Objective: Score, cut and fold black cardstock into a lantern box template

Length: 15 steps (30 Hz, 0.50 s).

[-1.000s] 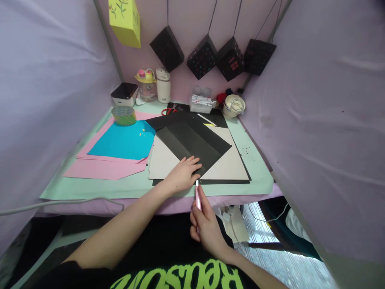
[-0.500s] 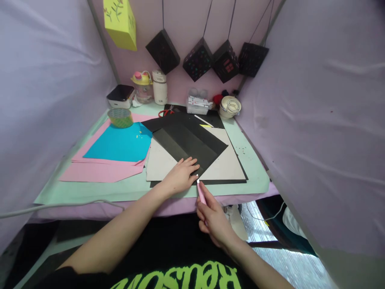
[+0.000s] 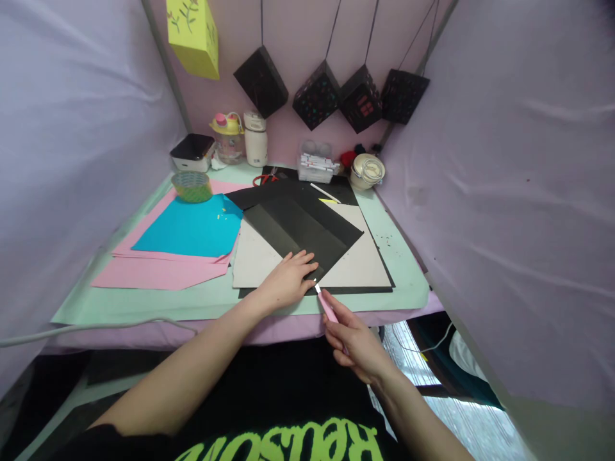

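Observation:
A folded sheet of black paper (image 3: 307,224) lies cornerwise on a pale grey board (image 3: 355,272), its near corner by the board's front edge. My left hand (image 3: 288,282) rests flat on that near corner, fingers spread, pressing the paper. My right hand (image 3: 353,339) is closed round a pink utility knife (image 3: 327,310). The knife's blade points away from me, its tip at the near corner of the black paper beside my left thumb. Whether the tip cuts into the paper I cannot tell.
Blue paper (image 3: 192,227) on pink sheets (image 3: 158,274) and a tape roll (image 3: 192,187) lie left. Behind are red-handled scissors (image 3: 265,179), a white stick (image 3: 325,193), a box of markers (image 3: 316,165) and a white bottle (image 3: 255,141). Black paper boxes (image 3: 317,96) hang above.
My right hand has shifted slightly right, and the knife now slants more, its tip still by the paper's near corner. My left hand and the black paper stay put.

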{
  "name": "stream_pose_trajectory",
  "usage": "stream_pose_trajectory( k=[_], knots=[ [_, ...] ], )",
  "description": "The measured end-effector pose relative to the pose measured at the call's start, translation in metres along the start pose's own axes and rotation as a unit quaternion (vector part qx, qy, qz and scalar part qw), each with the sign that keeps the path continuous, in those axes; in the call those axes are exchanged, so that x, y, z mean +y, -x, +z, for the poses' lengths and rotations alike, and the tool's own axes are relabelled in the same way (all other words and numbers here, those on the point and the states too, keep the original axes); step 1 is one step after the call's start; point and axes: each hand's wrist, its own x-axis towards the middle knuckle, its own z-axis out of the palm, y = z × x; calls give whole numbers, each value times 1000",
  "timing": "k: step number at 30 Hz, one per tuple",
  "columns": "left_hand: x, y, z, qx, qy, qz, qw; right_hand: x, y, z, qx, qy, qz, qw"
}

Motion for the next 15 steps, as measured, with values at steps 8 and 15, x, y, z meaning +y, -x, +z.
stream_pose_trajectory(
  k=[8, 15],
  knots=[
    [-1, 0, 0, 2, 3, 1, 1000, -4, -4, -15, -47, -14, 7, 999],
    [-3, -1, 1, 1, 2, 2, 1000, -7, -6, -10, -39, 24, 2, 999]
  ],
)
